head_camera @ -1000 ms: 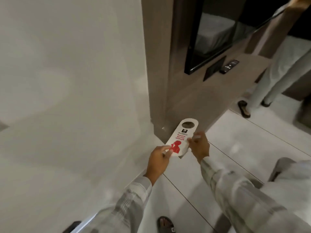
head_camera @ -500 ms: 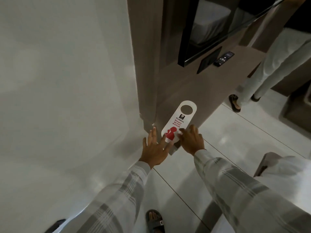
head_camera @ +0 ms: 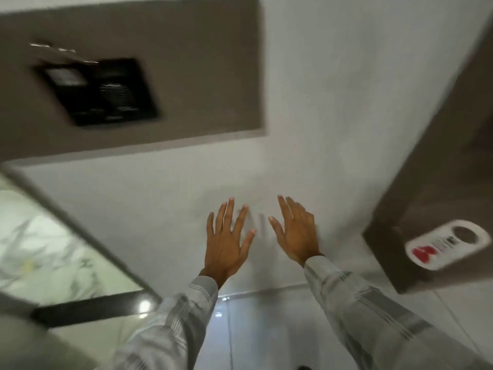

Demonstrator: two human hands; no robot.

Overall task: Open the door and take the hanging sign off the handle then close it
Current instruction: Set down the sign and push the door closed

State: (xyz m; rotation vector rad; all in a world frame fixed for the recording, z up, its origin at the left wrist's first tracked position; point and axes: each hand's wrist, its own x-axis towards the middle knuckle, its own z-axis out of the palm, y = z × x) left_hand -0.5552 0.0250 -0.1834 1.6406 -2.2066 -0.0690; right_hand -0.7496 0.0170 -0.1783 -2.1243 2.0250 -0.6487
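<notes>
My left hand (head_camera: 228,243) and my right hand (head_camera: 297,232) are both raised in front of a white wall (head_camera: 333,116), fingers spread, with nothing in them. The white hanging sign (head_camera: 448,244), with a red figure and a round hole, rests against the brown panel (head_camera: 432,198) low at the right, well clear of my right hand. The picture is blurred by motion. No door handle is in view.
A brown wall plate (head_camera: 186,76) at the upper left carries a black switch panel (head_camera: 102,90). A dark-framed, marble-patterned surface (head_camera: 48,252) fills the lower left. Glossy pale floor tiles (head_camera: 256,335) lie below my arms.
My hands have let go of the sign, which now rests against the brown panel at the right. My view has swung left toward the white wall, and both hands are open.
</notes>
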